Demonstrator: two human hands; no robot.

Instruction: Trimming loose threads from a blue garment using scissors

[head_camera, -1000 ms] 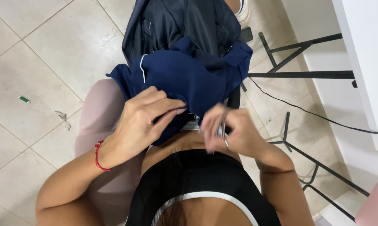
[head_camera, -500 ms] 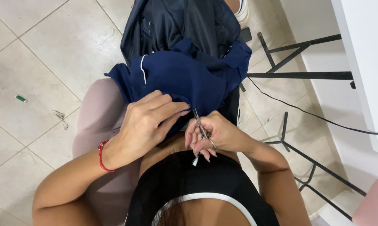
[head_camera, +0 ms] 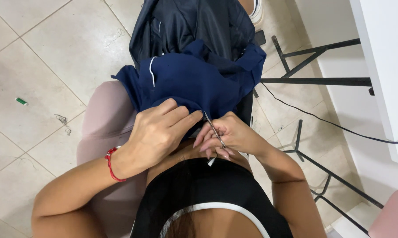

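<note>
1. The left hand comes in from the lower left with the forearm angled up across the lap, a red cord bracelet at the wrist. The hand lies knuckles-up, its fingers bent and pinching the near edge of the navy garment.
2. The right hand sits just beside the left, the forearm running down to the lower right. Its fingers are curled around a thin metal tool, which may be small snips or a seam ripper; I cannot tell which. The tool's tip points up and left and meets the cloth edge right by the left fingertips.
3. Both hands are therefore closed in a grasp, the left on cloth, the right on the tool, and they are nearly touching.
4. The navy garment is bunched on the person's lap, spreading away from the body. It is dark blue with a narrow white piping line curving near its left side. Darker, shinier fabric lies beyond it, further from the body.
5. The person sits on a pale pink seat over a beige tiled floor.
6. A small green object lies on the tiles at the left, well apart from the hands.
7. A white counter on black metal legs stands at the right, with a black cable trailing beneath it.
</note>
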